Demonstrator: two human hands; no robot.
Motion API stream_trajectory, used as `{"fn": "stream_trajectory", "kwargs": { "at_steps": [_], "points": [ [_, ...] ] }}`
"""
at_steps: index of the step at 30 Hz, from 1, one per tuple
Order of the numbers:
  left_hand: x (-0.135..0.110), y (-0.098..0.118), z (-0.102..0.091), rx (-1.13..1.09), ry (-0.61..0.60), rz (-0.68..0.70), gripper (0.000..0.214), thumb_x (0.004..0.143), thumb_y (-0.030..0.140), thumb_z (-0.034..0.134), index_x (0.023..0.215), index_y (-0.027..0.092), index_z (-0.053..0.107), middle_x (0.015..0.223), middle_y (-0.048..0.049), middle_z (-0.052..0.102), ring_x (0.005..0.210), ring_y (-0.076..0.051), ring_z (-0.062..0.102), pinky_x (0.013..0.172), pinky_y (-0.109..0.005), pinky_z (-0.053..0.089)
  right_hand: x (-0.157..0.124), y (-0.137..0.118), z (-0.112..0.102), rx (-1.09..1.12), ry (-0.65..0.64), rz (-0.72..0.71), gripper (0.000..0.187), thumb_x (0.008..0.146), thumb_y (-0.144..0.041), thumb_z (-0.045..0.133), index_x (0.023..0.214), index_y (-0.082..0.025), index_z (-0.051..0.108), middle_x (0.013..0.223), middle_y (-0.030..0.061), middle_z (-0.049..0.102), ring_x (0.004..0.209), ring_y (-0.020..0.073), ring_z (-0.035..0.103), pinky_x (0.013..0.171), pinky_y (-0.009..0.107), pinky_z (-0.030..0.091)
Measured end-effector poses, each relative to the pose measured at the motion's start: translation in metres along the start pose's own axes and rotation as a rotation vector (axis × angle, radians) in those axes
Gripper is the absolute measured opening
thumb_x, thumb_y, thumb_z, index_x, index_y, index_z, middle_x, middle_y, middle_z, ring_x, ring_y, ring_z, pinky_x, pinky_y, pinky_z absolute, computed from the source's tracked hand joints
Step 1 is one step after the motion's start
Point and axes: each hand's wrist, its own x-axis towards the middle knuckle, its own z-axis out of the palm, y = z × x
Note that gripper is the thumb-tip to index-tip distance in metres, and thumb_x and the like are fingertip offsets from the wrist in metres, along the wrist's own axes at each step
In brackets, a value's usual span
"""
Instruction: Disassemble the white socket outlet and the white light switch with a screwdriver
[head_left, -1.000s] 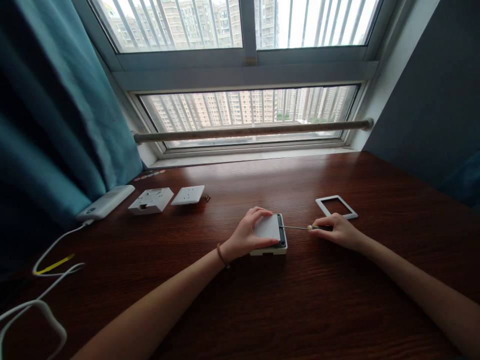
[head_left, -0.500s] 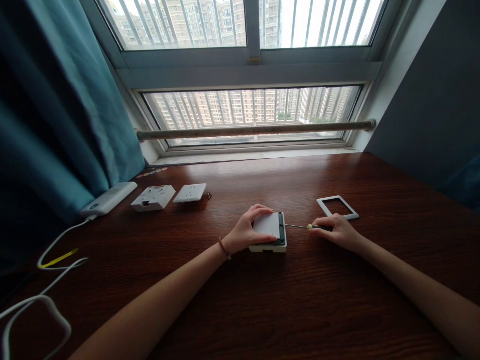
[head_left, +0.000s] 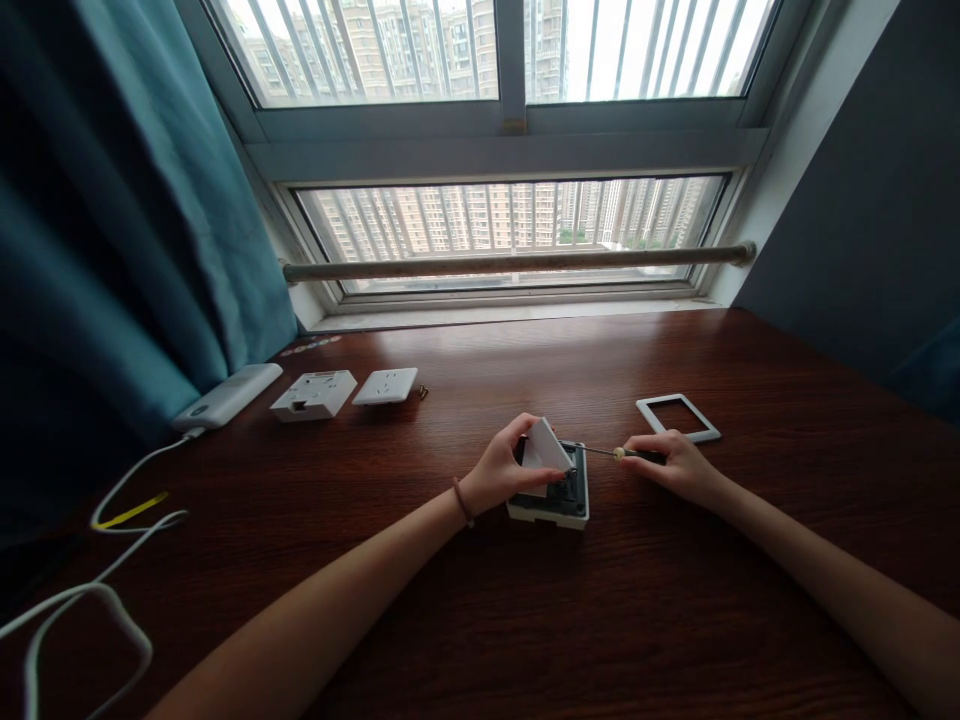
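My left hand is closed on a white switch rocker plate, which tilts up on its right side over a switch base. Dark inner parts of the base show under the raised plate. To the right, my right hand grips a screwdriver by its dark handle. Its thin shaft points left, and the tip is close to the raised plate's edge; whether it touches cannot be made out. Just behind my right hand lies a white square frame.
Left of my hands are a white mounting box, a white socket panel and small brass-coloured screws. A white power bank with a white cable lies near the curtain. A yellow strip is by the cable.
The white plate has gone from lying flat to tilted up, exposing the dark inside of the base. The base has shifted slightly toward me and to the right.
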Motion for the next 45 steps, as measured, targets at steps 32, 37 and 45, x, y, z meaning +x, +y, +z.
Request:
{"fn": "stream_trajectory", "kwargs": {
  "at_steps": [32,37,45],
  "points": [
    [0.002,0.043,-0.043,0.479,-0.428,0.007,0.07,0.057,0.036,0.076,0.118,0.018,0.046,0.116,-0.0089,0.05,0.109,-0.025,0.048,0.094,-0.037,0.039,0.001,0.05,-0.066,-0.085,0.55,0.572,0.028,0.069,-0.037,0.06,0.078,-0.012,0.066,0.049,0.0022,0.059,0.041,0.0135,0.051,0.04,0.023,0.035],
    [0.004,0.037,-0.042,0.528,-0.391,0.081,0.058,0.063,0.038,0.072,0.113,0.018,0.05,0.109,-0.0071,0.054,0.101,-0.023,0.052,0.089,-0.034,0.042,-0.001,0.065,-0.077,-0.213,0.448,0.677,0.017,0.061,-0.03,0.064,0.066,-0.015,0.067,0.045,0.0023,0.061,0.044,0.016,0.055,0.042,0.024,0.035],
    [0.0,0.023,-0.023,0.514,-0.217,0.145,0.052,0.069,0.039,0.067,0.113,0.018,0.048,0.113,-0.0094,0.052,0.101,-0.022,0.052,0.089,-0.035,0.043,-0.001,0.058,-0.075,-0.378,0.366,0.726,0.022,0.064,-0.035,0.063,0.072,-0.015,0.069,0.046,0.0038,0.062,0.051,0.0218,0.061,0.05,0.027,0.038]
  ]
}}
